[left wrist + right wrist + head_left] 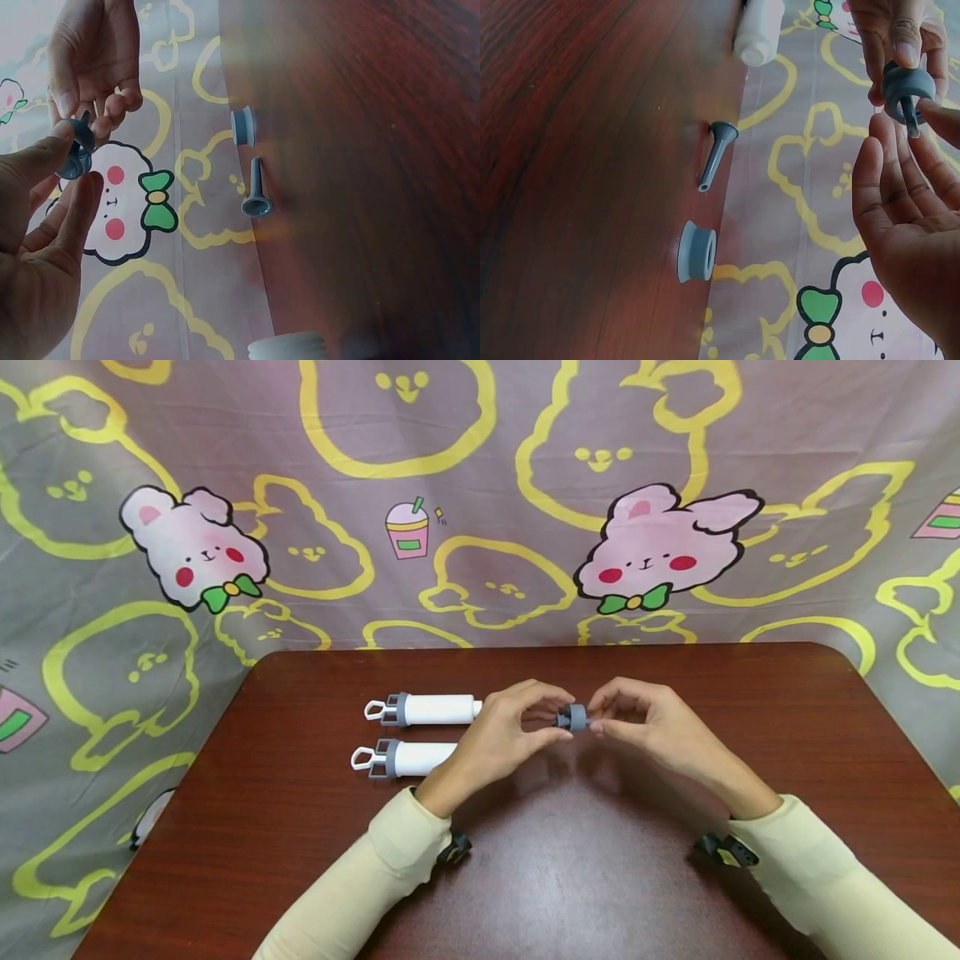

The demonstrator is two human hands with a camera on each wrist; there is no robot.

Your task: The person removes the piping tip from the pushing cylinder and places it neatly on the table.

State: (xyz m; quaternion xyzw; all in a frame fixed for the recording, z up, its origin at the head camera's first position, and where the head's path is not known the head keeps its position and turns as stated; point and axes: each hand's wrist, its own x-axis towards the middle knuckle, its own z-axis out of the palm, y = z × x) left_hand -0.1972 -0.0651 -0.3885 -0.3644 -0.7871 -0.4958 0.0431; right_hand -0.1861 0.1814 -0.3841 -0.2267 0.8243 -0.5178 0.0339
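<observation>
A small dark grey plastic cap with a thin spout (pixel 577 717) is held between the two hands above the table. My left hand (pixel 498 731) pinches its left side between thumb and fingers. From the right, my right hand (pixel 663 727) has its thumb and forefinger at the spout end, the other fingers loosely spread in the right wrist view. Close by on the table lie a grey funnel-shaped nozzle (pixel 718 154) and a grey flanged ring (pixel 697 253), both hidden behind the hands in the head view.
Two white plastic cylinders, a far one (pixel 438 709) and a near one (pixel 423 759), lie left of the hands, with grey collars and white loop handles. The left forearm overlaps the near one. A cartoon-print cloth (pixel 487 510) hangs behind the brown table (pixel 300 877).
</observation>
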